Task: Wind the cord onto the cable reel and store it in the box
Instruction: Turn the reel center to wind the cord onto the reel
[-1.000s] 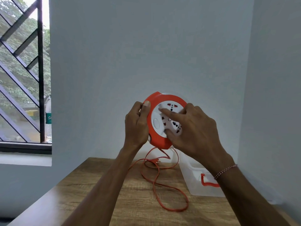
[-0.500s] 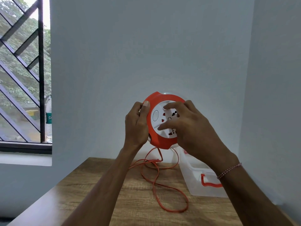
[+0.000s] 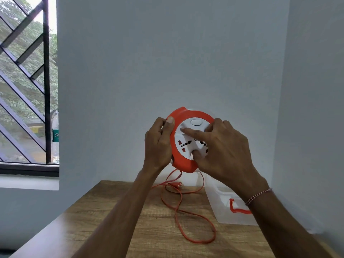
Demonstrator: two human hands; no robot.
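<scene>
I hold a round orange cable reel with a white socket face up in front of me, above the table. My left hand grips its left rim. My right hand lies on the white face, index finger and thumb pressed onto it. An orange cord hangs from the reel's underside and lies in loose loops on the wooden table, its plug resting near the wall. A clear plastic box with an orange handle stands on the table at the right, partly hidden by my right forearm.
White walls close in behind the table and on the right. A barred window is on the left, with a plastic bottle standing on its sill.
The white socket face has turned clockwise under my right hand; its round button went from the left side to the top. The cord loops on the table have shifted slightly. My left hand stayed put.
</scene>
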